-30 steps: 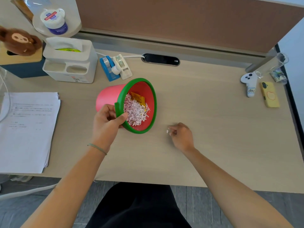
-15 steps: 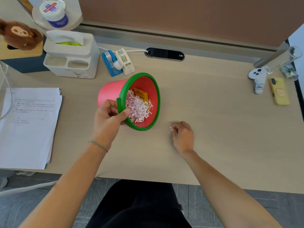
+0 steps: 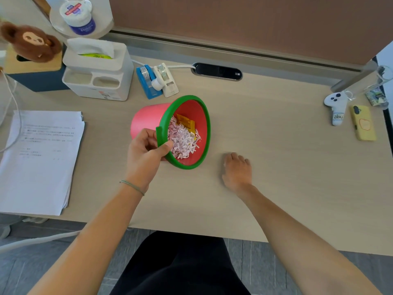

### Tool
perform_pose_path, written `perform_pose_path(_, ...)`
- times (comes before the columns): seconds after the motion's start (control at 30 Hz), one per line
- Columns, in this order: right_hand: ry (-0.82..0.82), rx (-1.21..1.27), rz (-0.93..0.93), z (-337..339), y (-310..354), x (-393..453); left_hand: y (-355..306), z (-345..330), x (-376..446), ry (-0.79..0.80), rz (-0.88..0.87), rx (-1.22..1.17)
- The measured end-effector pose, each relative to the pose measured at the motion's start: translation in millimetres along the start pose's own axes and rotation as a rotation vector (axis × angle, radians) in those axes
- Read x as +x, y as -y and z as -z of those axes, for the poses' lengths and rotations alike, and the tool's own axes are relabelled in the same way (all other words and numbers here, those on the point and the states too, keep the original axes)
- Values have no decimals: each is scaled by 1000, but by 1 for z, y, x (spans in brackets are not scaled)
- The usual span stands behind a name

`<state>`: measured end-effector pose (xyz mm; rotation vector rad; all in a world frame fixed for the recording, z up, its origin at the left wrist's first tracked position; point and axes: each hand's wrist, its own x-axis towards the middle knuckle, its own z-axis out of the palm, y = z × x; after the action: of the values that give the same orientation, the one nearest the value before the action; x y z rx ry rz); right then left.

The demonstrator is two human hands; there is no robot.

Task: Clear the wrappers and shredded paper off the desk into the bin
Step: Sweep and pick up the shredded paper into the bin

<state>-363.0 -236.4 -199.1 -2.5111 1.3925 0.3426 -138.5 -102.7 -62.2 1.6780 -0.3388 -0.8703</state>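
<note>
A pink bin (image 3: 146, 118) with a green rim (image 3: 207, 133) lies tilted on the desk (image 3: 287, 167), its mouth facing right and toward me. Inside it are shredded pink-white paper (image 3: 182, 141) and a yellow wrapper (image 3: 187, 122). My left hand (image 3: 144, 154) grips the near side of the rim, thumb inside the mouth. My right hand (image 3: 237, 169) rests knuckles-up on the desk just right of the bin's mouth, fingers curled. A tiny white paper shred (image 3: 224, 164) shows at its fingertips.
A stack of printed sheets (image 3: 40, 158) lies at the left. Behind the bin stand a white tissue box (image 3: 95, 69) and blue and white tape dispensers (image 3: 157, 81). A yellow phone (image 3: 364, 122) and a white charm (image 3: 336, 105) lie at far right.
My right hand has stayed curled on the small shred and moved slightly nearer the bin's mouth. My left hand still holds the bin tilted. The camera has tipped a little.
</note>
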Motion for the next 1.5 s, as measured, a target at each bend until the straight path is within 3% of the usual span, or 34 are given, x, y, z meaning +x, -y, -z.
perform_pose_path(0.13, 132, 890, -363, 32, -9, 14, 0, -1, 0, -9, 12, -11)
perform_pose_path(0.2, 144, 1146, -331, 61, -10, 16, 1, -1, 0, -15, 13, -19)
perform_pose_path(0.3, 205, 1289, -166, 114, 15, 19, 1, -2, 0, -42, 36, -43)
perform_pose_path(0.5, 155, 1115, 47, 163, 84, 34, 0, -1, 0, -55, 61, -73)
perform_pose_path(0.83, -24, 529, 138, 172, 137, 45, -5, 6, 5, -53, 74, -124)
perform_pose_path(0.97, 34, 323, 214, 176, 155, 36, -8, 7, 8, -59, 76, -164)
perform_pose_path(1.27, -14, 606, 207, 181, 169, 35, -11, 36, 22, -114, 122, -265)
perform_pose_path(1.5, 50, 813, 177, 190, 182, 33, -16, 75, 31, -173, 204, -210)
